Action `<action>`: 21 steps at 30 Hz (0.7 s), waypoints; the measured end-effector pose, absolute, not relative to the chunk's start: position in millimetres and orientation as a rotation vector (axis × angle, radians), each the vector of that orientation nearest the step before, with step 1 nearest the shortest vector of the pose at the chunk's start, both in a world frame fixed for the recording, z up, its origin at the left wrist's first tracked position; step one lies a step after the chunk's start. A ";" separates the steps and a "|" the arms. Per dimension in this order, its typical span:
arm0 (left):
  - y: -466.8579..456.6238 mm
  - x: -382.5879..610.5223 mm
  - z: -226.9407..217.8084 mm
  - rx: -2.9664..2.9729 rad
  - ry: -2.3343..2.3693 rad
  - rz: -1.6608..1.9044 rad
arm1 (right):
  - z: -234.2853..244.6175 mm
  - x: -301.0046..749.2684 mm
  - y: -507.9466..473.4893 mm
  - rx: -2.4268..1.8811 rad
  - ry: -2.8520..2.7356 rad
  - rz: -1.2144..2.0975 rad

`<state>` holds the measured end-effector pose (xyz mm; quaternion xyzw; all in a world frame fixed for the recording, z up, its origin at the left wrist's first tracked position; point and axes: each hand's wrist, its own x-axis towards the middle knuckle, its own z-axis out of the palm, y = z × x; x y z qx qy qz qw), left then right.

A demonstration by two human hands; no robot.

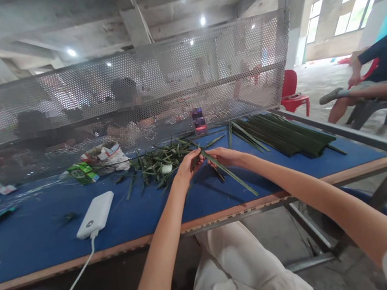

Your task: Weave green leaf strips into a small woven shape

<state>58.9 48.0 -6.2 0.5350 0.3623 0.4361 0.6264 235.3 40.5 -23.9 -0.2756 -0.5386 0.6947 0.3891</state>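
My left hand [187,166] and my right hand [224,156] meet above the blue table [44,231], both closed on one long green leaf strip [235,180] that slants down toward the table's front edge. Just behind my hands lies a loose heap of green leaf scraps [157,164]. To the right, a neat bundle of long green strips [282,137] rests on the table.
A white power bank [96,214] with a cable lies at front left. Crumpled packaging [104,158] and a small can [199,121] sit by the perforated metal screen [131,91]. People sit behind the screen; another person sits at far right near a red chair [292,92].
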 end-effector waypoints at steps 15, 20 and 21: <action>41.7 63.3 0.2 1.184 0.885 1.021 | -28.1 238.1 43.5 -0.728 -1.555 1.355; 39.9 66.4 -1.7 1.254 0.882 1.017 | -26.6 238.4 43.9 -0.689 -1.590 1.089; 39.4 67.4 -2.5 1.278 0.876 1.009 | -25.9 238.4 43.4 -0.705 -1.620 1.050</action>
